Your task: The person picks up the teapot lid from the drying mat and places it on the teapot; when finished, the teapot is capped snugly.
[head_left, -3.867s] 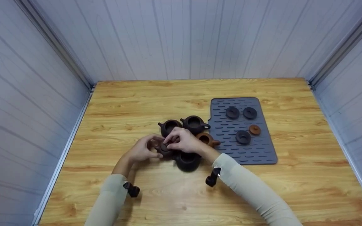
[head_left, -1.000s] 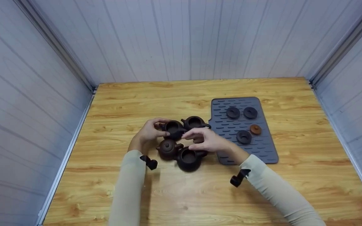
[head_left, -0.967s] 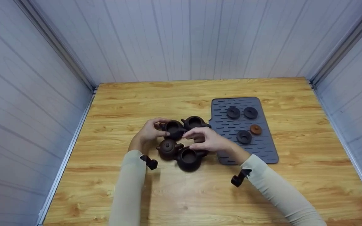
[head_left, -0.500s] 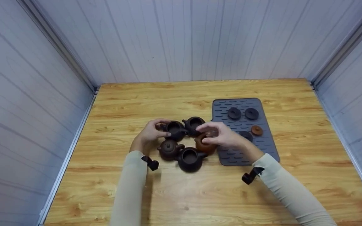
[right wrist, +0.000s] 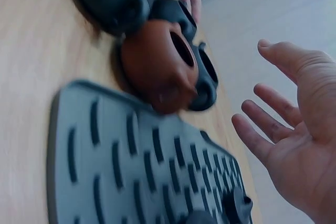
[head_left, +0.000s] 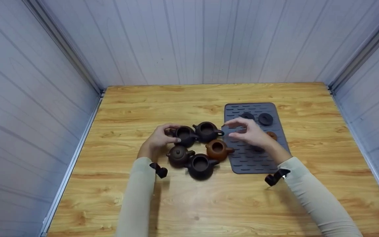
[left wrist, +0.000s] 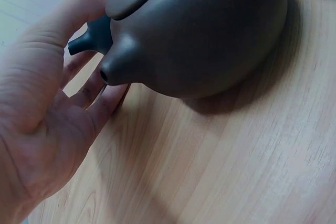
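Note:
My left hand (head_left: 159,137) holds an uncovered black teapot (head_left: 186,141) by its spout side, thumb in front and fingers behind. Just in front of it sits a dark brown teapot (head_left: 178,158) with its lid on; in the left wrist view this brown teapot (left wrist: 205,40) fills the top, close by the thumb. My right hand (head_left: 251,132) is over the grey mat (head_left: 242,166), fingers spread and nothing between them, as the right wrist view shows. Black lids (head_left: 265,119) and an orange-brown lid (head_left: 272,135) lie on the mat, partly hidden by this hand.
Three more lidless teapots complete the cluster: a black teapot (head_left: 206,134) at the back, an orange-brown teapot (head_left: 218,154) touching the mat's left edge, and a black teapot (head_left: 200,171) at the front. Pale panels (head_left: 183,39) wall the wooden table (head_left: 143,105) behind and at the sides.
Earlier both hands were at the brown teapot, the right at its lid. The left then moved to the black teapot behind and stayed; the right has travelled right, off the teapots, over the mat.

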### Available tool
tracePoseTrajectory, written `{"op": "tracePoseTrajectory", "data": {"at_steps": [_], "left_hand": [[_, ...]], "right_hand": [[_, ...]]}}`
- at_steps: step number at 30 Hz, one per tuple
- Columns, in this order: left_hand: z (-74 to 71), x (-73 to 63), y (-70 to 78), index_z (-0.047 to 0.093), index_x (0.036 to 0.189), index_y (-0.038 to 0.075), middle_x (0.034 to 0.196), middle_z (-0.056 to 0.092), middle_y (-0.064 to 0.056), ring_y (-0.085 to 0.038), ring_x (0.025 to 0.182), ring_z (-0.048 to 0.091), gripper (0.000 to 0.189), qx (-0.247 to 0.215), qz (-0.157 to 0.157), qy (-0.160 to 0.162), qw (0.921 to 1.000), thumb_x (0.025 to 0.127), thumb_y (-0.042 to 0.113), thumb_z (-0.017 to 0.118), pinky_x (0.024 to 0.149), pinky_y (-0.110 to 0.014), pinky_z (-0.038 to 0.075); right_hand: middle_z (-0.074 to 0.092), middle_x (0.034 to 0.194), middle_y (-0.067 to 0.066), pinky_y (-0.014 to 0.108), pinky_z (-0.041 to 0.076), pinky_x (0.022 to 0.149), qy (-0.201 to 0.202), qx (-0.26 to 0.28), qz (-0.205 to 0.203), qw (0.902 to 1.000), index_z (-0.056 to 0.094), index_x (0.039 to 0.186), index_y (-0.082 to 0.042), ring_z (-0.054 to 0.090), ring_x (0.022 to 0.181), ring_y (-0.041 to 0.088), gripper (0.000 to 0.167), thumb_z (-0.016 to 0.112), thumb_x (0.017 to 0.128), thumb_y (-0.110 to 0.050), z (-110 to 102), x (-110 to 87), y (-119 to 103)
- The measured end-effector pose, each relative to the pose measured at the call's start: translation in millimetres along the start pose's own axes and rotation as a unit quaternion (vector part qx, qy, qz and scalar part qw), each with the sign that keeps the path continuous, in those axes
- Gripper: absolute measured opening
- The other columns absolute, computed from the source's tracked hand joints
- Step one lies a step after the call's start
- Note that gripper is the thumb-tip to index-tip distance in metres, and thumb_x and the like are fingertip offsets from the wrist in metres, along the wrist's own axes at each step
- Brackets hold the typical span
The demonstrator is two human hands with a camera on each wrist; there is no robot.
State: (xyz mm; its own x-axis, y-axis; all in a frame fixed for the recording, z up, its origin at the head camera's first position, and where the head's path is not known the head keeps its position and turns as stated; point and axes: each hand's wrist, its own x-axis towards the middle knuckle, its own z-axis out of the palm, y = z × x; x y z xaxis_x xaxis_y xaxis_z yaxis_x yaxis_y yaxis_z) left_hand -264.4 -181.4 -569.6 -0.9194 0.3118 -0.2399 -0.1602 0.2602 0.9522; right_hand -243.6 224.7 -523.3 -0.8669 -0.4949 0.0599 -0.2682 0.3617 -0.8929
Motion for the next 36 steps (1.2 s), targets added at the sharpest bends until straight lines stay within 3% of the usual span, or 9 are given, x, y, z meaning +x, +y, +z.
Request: {"op": "tracePoseTrajectory", "data": {"at_steps": [6, 12, 16, 19, 22, 30, 36], "left_hand": [[0.8, -1.0, -0.2, 0.067, 0.152, 0.002, 0.144, 0.071, -0.018, -0.024, 0.127, 0.065, 0.060, -0.011, 0.002, 0.002, 0.9999, 0.095, -0.008, 0.082, 0.103, -0.021, 0.051], [1.3, -3.6, 0.5, 0.066, 0.153, 0.001, 0.148, 0.069, -0.023, -0.031, 0.132, 0.065, 0.060, 0.009, 0.015, 0.004, 0.9998, 0.095, -0.007, 0.082, 0.103, -0.022, 0.050], [1.4, -3.9, -0.1, 0.066, 0.153, 0.001, 0.144, 0.070, -0.023, -0.026, 0.126, 0.066, 0.060, 0.018, 0.015, 0.006, 0.9997, 0.095, -0.006, 0.083, 0.102, -0.023, 0.050], [0.6, -4.0, -0.4, 0.066, 0.154, 0.002, 0.138, 0.072, -0.020, -0.020, 0.119, 0.066, 0.060, 0.032, 0.018, 0.001, 0.9993, 0.096, -0.005, 0.083, 0.100, -0.023, 0.051], [0.5, -4.0, -0.6, 0.065, 0.155, 0.003, 0.137, 0.073, -0.021, -0.018, 0.117, 0.066, 0.061, 0.040, 0.020, -0.002, 0.9990, 0.097, -0.004, 0.083, 0.100, -0.024, 0.051], [4.2, -3.9, -0.3, 0.066, 0.153, 0.001, 0.140, 0.072, -0.021, -0.024, 0.124, 0.066, 0.060, 0.001, 0.010, -0.001, 0.9999, 0.096, -0.006, 0.083, 0.101, -0.022, 0.051], [6.7, -4.2, 0.8, 0.067, 0.153, 0.003, 0.138, 0.073, -0.019, -0.023, 0.123, 0.067, 0.061, 0.006, 0.009, 0.005, 0.9999, 0.095, -0.006, 0.083, 0.103, -0.023, 0.051]], "right_hand": [[0.071, 0.152, 0.022, 0.033, 0.056, 0.117, 0.058, -0.015, 0.026, 0.9979, 0.071, 0.146, 0.001, 0.061, 0.146, 0.048, 0.043, 0.079, 0.103, -0.003, -17, -0.8, 15], [0.064, 0.153, 0.026, 0.017, 0.057, 0.101, 0.106, -0.015, 0.047, 0.9931, 0.070, 0.146, 0.003, 0.060, 0.140, 0.038, 0.043, 0.079, 0.104, -0.003, -27, -1.0, 28], [0.056, 0.162, 0.030, 0.042, 0.060, 0.114, 0.134, -0.020, 0.060, 0.9890, 0.066, 0.150, 0.006, 0.055, 0.151, 0.044, 0.049, 0.080, 0.103, -0.004, -31, -0.5, 36], [0.051, 0.167, 0.031, 0.066, 0.051, 0.122, 0.143, -0.028, 0.074, 0.9866, 0.064, 0.153, 0.005, 0.049, 0.158, 0.048, 0.053, 0.080, 0.104, -0.005, -32, 0.3, 41], [0.048, 0.168, 0.033, 0.067, 0.048, 0.125, 0.147, -0.028, 0.090, 0.9846, 0.061, 0.156, 0.005, 0.046, 0.159, 0.050, 0.055, 0.079, 0.104, -0.005, -30, 2.1, 47], [0.048, 0.171, 0.030, 0.063, 0.031, 0.137, 0.175, -0.038, 0.139, 0.9741, 0.058, 0.161, -0.001, 0.041, 0.164, 0.048, 0.058, 0.076, 0.107, -0.009, -27, 7.7, 57], [0.051, 0.167, 0.031, 0.061, 0.033, 0.137, 0.200, -0.075, 0.170, 0.9619, 0.062, 0.158, -0.001, 0.044, 0.162, 0.048, 0.053, 0.075, 0.108, -0.012, -24, 12.3, 59]]}}
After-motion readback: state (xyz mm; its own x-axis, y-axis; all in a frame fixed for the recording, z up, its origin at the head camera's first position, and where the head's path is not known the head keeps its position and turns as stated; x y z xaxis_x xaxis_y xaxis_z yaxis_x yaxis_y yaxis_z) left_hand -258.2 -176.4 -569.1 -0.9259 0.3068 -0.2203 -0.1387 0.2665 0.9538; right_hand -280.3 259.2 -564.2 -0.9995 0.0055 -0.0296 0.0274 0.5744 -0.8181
